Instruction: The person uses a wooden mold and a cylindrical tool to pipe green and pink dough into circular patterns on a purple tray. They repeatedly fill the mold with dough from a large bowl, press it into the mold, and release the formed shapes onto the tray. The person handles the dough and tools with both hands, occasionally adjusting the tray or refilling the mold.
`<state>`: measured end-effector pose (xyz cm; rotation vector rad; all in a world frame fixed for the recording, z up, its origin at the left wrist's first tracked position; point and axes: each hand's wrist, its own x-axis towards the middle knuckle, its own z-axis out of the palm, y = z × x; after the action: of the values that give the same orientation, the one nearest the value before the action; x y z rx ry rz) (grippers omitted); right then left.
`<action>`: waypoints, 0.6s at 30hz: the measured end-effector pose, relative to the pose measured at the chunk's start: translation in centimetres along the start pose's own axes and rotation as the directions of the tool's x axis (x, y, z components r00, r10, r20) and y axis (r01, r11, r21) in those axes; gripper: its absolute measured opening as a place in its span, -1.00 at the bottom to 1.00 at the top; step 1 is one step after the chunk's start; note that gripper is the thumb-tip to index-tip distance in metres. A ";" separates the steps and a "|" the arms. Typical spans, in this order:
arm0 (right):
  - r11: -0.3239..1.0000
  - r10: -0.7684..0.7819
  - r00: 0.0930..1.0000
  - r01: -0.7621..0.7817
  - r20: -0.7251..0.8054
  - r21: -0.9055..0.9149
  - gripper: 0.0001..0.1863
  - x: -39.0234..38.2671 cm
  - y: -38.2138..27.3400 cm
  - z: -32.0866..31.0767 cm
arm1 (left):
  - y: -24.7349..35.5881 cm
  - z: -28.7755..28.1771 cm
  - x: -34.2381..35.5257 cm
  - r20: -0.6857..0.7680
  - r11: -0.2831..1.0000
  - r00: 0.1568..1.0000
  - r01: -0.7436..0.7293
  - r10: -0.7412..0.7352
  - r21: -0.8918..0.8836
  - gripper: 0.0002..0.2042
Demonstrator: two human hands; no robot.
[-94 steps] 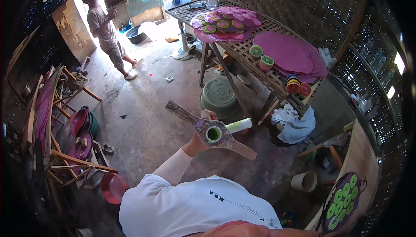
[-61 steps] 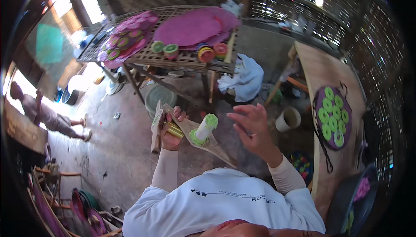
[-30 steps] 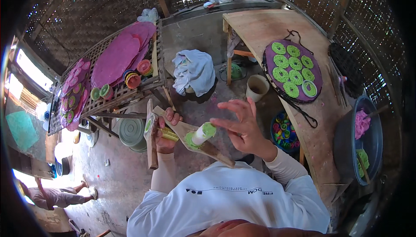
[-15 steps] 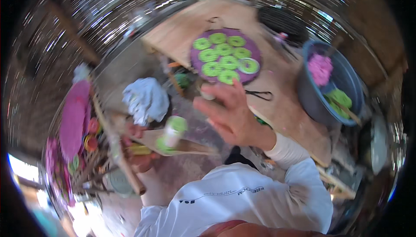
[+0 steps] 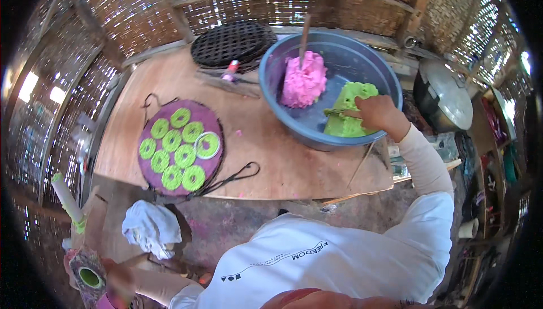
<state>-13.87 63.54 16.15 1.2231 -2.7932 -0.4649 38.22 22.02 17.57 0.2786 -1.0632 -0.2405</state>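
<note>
Head view: near three o'clock, my right hand (image 5: 376,115) touches green dough (image 5: 349,98) in the blue tub (image 5: 337,81), fingers bent; whether they grip any, I cannot tell. Toward eight, my blurred left hand (image 5: 120,282) holds the wooden press (image 5: 83,257). Pink dough (image 5: 305,83) sits at one.

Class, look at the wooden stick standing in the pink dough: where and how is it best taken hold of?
Probably by the upper part of the stick, grasped from the right: it juts up with its lower end buried in the pink dough, and the blue tub lies open on the side of the right hand.
</note>
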 end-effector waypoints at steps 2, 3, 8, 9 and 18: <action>0.994 -0.095 0.994 0.092 -0.059 -0.055 -0.70 0.3 1.0 1.0 | -0.7 4.6 -0.4 0.092 0.983 0.984 -0.162 0.154 0.086 -0.64; 0.992 -0.118 0.990 0.115 -0.073 -0.055 -0.70 1.0 1.0 1.5 | -0.7 6.2 -0.7 0.148 0.957 0.961 -0.255 0.235 0.135 -0.63; 0.937 -0.257 0.965 0.235 -0.053 -0.259 -0.87 5.7 -0.1 3.8 | 2.2 19.1 -5.3 0.446 0.777 0.740 -0.614 0.504 0.140 -0.63; 0.911 -0.299 0.953 0.268 -0.055 -0.312 -0.88 6.2 -0.1 3.1 | 2.0 20.9 -6.6 0.425 0.786 0.740 -0.610 0.521 0.100 -0.65; 0.891 -0.247 0.966 0.259 0.079 -0.373 -0.89 12.3 5.8 3.0 | 3.2 29.2 -15.2 0.334 0.926 0.942 0.093 0.037 -0.365 -0.72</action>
<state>-26.92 59.12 14.14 1.4893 -2.4036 -0.9968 5.50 26.85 19.50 -0.1009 -1.3244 -0.5260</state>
